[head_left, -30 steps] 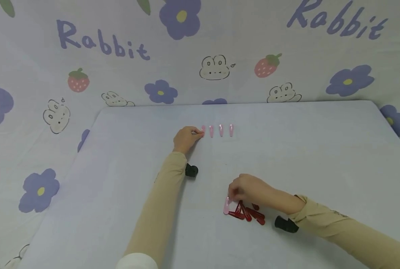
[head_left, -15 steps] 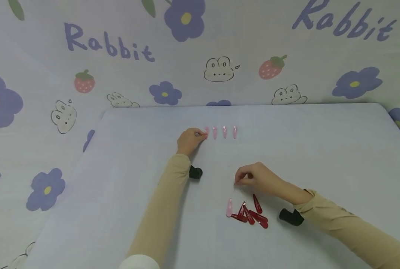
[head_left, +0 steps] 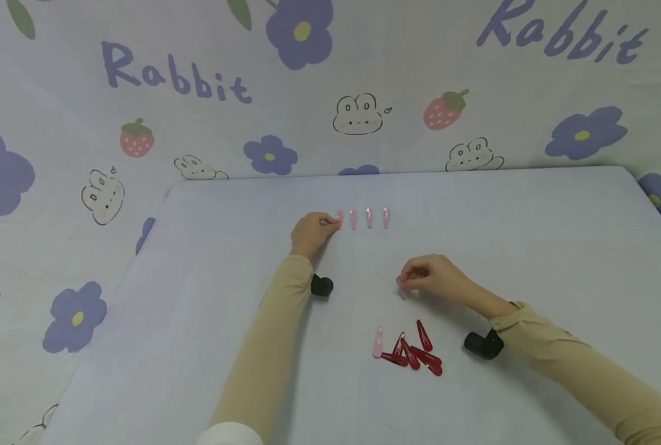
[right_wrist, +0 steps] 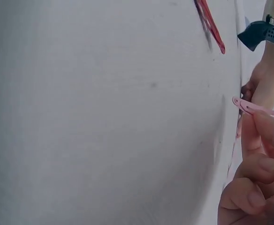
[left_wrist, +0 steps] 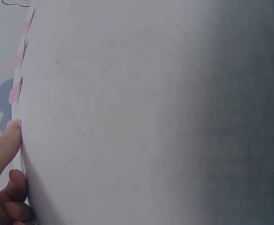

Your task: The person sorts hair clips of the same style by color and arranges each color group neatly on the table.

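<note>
My left hand is at the far part of the table, thumb and forefinger pinching the lower end of a pink hair clip, the leftmost of a row. Three more pink hair clips lie to its right, upright and evenly spaced. Above the table, my right hand pinches another pink hair clip between thumb and forefinger; the right wrist view shows its narrow end sticking out. Nearer me lies a loose pile of several red hair clips, with one pink hair clip at its left.
A white cloth covers the table. Behind it hangs a patterned curtain with rabbits, flowers and strawberries. Dark wrist cameras sit under both sleeves, close to the tabletop.
My right hand has lifted a pink hair clip away from the pile and moved it forward, slightly right. My left hand stays at the leftmost clip of the row. The head view shifted slightly.
</note>
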`<state>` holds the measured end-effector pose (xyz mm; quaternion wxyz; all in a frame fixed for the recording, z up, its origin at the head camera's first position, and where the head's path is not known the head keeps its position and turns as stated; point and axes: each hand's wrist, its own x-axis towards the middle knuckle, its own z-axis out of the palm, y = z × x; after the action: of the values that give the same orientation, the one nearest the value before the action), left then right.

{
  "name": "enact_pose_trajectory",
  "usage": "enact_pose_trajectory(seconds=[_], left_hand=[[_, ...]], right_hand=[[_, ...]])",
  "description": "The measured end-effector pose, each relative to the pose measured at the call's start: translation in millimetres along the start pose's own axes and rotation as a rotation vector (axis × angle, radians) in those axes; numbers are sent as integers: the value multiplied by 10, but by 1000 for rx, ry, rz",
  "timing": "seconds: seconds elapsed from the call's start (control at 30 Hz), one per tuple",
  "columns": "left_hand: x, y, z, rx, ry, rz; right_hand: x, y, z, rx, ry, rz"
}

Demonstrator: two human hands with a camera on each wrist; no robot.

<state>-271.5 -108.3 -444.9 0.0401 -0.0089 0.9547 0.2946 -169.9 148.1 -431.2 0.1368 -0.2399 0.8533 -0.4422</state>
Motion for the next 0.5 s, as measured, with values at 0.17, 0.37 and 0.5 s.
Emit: enact_pose_trajectory(seconds=[0.17,0.37,0.5], left_hand=[[-4,0,6,2,9,4],[-3,0,15,1,16,10],[-6,-12,10,3,16,7]], right_hand=[[16,32,-27,31,9,50],[48,117,-47,55,-42,7],[89,191,-59,111,-91,-7]])
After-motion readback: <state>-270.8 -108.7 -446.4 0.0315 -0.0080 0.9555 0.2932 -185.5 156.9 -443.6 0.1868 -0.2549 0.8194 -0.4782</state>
